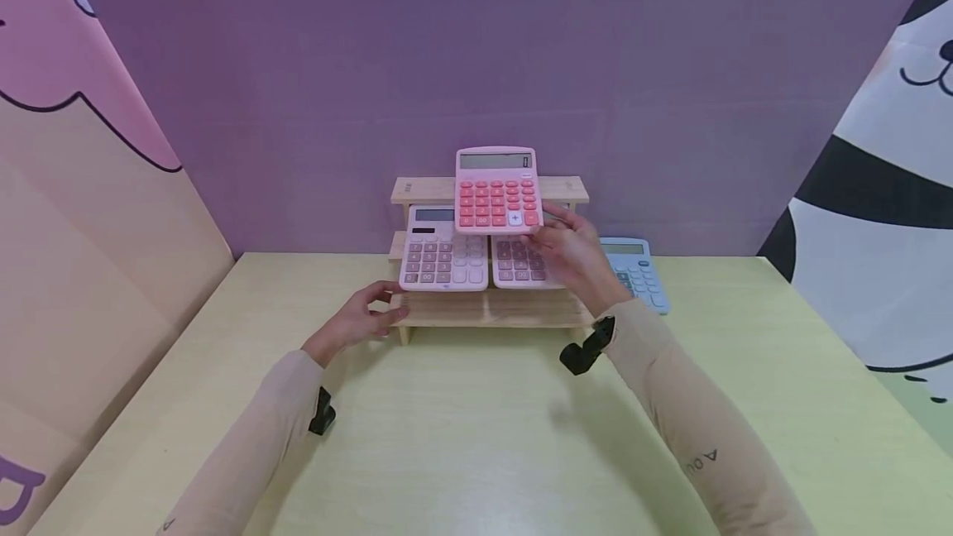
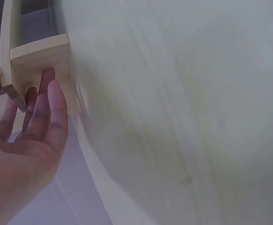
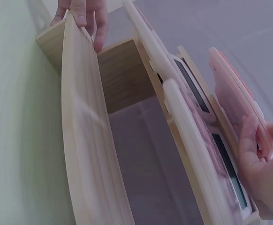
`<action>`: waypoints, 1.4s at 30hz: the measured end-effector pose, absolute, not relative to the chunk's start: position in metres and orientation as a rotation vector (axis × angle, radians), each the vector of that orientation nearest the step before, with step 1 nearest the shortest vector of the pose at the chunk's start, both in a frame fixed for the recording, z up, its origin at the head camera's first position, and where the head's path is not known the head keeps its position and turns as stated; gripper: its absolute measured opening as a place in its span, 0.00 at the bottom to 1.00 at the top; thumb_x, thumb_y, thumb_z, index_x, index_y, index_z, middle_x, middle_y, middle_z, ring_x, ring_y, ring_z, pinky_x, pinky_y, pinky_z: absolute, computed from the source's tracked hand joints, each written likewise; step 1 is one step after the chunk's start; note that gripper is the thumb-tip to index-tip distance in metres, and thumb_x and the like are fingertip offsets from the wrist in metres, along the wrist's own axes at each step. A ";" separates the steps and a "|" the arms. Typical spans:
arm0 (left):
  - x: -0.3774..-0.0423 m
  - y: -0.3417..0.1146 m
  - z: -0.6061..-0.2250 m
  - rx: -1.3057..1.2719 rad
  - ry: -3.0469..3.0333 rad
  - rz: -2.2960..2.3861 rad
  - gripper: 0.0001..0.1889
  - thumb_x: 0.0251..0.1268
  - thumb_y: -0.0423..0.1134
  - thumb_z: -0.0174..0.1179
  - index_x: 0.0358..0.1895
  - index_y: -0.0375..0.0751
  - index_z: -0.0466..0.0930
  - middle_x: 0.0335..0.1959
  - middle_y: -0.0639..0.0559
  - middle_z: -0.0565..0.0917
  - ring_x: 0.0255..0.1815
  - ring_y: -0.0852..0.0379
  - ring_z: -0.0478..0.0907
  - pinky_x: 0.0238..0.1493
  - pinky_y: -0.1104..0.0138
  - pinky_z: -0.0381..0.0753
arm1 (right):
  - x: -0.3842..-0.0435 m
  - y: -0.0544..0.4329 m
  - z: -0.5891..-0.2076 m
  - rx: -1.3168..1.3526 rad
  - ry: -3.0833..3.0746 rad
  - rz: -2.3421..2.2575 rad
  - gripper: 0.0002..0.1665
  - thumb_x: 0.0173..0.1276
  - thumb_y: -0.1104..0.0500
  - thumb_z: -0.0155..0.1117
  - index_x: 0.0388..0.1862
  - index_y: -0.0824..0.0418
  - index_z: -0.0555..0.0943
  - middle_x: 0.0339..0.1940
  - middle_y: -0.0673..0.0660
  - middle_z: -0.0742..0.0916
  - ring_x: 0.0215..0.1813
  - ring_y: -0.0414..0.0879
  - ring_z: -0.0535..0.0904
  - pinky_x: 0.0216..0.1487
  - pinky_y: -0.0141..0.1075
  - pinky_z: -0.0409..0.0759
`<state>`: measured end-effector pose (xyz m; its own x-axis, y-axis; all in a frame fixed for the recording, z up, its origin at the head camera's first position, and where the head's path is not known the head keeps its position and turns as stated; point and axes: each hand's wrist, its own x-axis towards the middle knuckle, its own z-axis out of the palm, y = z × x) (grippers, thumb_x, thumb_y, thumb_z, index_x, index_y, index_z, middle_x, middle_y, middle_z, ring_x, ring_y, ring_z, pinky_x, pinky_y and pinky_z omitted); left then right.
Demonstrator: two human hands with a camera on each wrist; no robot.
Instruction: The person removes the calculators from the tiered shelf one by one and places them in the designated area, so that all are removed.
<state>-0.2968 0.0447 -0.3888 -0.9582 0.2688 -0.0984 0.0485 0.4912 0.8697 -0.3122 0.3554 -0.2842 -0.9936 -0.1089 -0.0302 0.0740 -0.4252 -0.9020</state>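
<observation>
My right hand [image 1: 569, 251] had the pink calculator [image 1: 495, 197], pinched at its lower right corner between thumb and fingers, coral keys facing me and a zero on the display [image 1: 495, 160]! Up it stood, right in front of the top tier [image 1: 563, 189] of the wooden rack [image 1: 491, 308]; whether it actually touched that board, I couldn't fairly tell from these angles.

Down on the other side, my left hand [image 1: 362, 317] gripped the left end of the rack's bottom tier, thumb on one side of the board and fingers on the other. Between the two hands, a pair of paler calculators: the left pale calculator [image 1: 432, 259] and the right pale calculator [image 1: 517, 261] leaned side by side on the rack, their upper parts overlapped by the pink one in the head view, my right hand cutting across the second.

Out to the right, a blue calculator [image 1: 649, 271] sat just beside the rack, partly hidden behind my right wrist! Under it all ran the pale table [image 1: 476, 420], with the purple backdrop [image 1: 476, 48] behind, and a black device on each cuff, left [image 1: 322, 413] and right [image 1: 588, 347].
</observation>
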 end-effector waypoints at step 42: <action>-0.293 0.045 -0.389 0.247 2.506 1.479 0.27 0.62 0.45 0.58 0.63 0.44 0.61 0.60 0.39 0.63 0.43 0.51 0.75 0.43 0.60 0.81 | -0.289 0.456 -0.285 -0.101 1.578 -2.618 0.35 0.61 0.73 0.57 0.65 0.62 0.57 0.44 0.53 0.80 0.41 0.45 0.81 0.45 0.32 0.81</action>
<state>-0.2932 0.0446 -0.3885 -0.9616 0.2542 -0.1034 0.0324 0.4791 0.8772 -0.2888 0.4556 -0.2846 -0.9944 -0.1049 0.0140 0.0366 -0.4651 -0.8845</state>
